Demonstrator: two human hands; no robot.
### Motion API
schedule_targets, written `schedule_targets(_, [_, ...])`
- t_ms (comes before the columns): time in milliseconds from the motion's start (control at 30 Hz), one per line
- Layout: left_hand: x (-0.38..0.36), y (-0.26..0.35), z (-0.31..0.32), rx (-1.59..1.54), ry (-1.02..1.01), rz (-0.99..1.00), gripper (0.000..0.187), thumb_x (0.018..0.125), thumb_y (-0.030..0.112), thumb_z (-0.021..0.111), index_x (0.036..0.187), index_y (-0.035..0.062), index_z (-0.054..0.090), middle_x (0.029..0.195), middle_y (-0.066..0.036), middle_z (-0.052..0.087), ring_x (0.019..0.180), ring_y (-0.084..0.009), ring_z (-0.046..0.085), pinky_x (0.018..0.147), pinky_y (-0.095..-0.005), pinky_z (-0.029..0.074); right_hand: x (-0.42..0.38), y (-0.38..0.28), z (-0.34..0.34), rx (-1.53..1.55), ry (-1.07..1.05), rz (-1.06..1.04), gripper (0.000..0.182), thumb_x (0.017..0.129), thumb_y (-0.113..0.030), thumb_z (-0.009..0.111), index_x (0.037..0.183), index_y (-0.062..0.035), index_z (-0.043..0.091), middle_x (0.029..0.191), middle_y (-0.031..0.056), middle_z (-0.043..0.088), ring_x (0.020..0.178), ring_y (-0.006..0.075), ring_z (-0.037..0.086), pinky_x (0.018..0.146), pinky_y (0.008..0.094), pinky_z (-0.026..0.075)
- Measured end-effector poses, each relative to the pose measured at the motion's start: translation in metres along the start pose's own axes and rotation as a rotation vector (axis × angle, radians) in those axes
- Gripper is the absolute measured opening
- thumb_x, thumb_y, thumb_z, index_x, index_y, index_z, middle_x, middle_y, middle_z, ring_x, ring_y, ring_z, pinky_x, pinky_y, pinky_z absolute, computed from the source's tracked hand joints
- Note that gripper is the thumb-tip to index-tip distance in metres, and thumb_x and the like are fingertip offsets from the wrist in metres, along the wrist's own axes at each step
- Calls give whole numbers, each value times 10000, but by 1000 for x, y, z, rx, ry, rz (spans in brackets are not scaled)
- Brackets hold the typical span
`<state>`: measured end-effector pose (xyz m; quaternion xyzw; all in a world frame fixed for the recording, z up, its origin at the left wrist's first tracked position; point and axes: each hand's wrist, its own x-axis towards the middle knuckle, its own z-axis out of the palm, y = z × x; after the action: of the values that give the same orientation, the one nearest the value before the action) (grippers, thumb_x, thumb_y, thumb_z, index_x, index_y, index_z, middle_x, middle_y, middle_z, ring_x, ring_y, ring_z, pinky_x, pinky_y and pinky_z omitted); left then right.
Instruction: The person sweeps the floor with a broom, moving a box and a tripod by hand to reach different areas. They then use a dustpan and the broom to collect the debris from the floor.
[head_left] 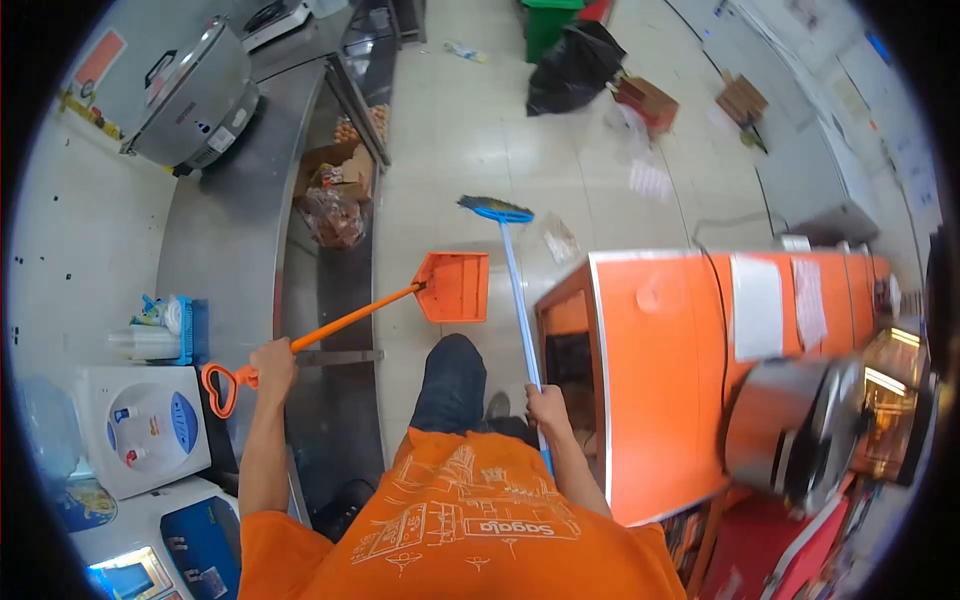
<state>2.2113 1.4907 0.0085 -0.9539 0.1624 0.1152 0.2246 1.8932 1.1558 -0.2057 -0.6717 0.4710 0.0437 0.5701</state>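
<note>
My left hand (272, 368) is closed round the handle of an orange long-handled dustpan (452, 287), just in front of its heart-shaped grip. The pan lies over the tiled floor ahead of my knee. In my right hand (547, 408) is the blue stick of a broom (517, 285), fingers wrapped round it. The broom's head, blue with dark bristles, points away from me near the floor, beyond the pan and to its right. A crumpled clear plastic piece (561, 240) lies on the floor right of the broom head.
An orange counter (660, 380) stands close on my right, bearing a steel pot (785, 425). Along the left runs a steel table (225, 240) with a large cooker (195, 100). Farther off are a black bag (577, 68), a green bin (548, 28) and cardboard boxes (648, 103).
</note>
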Motion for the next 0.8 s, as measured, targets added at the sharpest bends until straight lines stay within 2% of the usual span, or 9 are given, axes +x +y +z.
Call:
schedule_targets(33, [22,1,-5,2,-16,-10,151,738,184,597,882,139,608,789,-66,628,771,-247,617,615,-361,470,1,-72,-13,166,-70,193,274,840,-241,507,659,-39,471,459,-6,381,339,122,369,313,283,301])
schedule_targets(167, [147,21,-24,-77,-53,-106,146,729,167,598,868,133,625,802,-68,635,769,-239,622,609,-352,475,149,-86,-4,148,-69,166,277,840,-239,509,635,-70,431,453,-10,355,333,114,331,311,281,282])
schedule_targets(300, [310,41,-56,-51,-133,-75,160,733,187,598,866,115,650,862,-81,646,808,-228,629,622,-329,490,204,-281,-29,320,-71,277,291,839,-243,516,617,-77,429,443,-14,340,332,111,325,307,272,267])
schedule_targets(367, [360,55,-48,-31,-227,-61,185,735,201,598,885,107,654,895,-85,646,839,-220,627,650,-319,494,215,-318,-41,336,19,392,312,837,-250,526,589,-83,437,439,-8,358,340,112,362,301,272,263])
schedule_targets(533, [546,93,-132,-13,-332,-72,217,740,213,593,922,111,653,923,-56,646,874,-206,619,694,-315,478,336,-273,-61,33,41,170,328,829,-251,541,570,-69,456,468,38,445,360,115,413,318,280,270])
schedule_targets(633, [646,108,-121,-29,-304,-85,207,703,201,610,887,119,658,890,-48,649,855,-206,621,696,-323,466,374,-350,-67,44,88,238,314,818,-240,547,595,-24,504,478,55,470,381,139,442,359,299,316])
schedule_targets(667, [685,117,-117,-52,-232,-113,194,664,189,632,844,124,663,853,-52,651,830,-212,625,689,-333,460,394,-385,-69,63,99,165,312,817,-242,540,619,-2,527,483,63,488,399,155,464,387,310,341])
schedule_targets(733, [750,134,-139,-3,-312,-78,191,672,197,626,847,128,663,856,-50,651,830,-211,625,691,-335,460,450,-430,-78,68,105,109,316,817,-244,532,643,19,550,488,71,505,417,170,487,414,322,367])
schedule_targets(800, [811,148,-163,47,-383,-53,189,681,206,620,849,132,663,859,-48,650,831,-211,624,692,-337,460,526,-481,-90,-257,49,-33,327,823,-254,509,698,41,576,519,100,542,447,210,525,460,343,401])
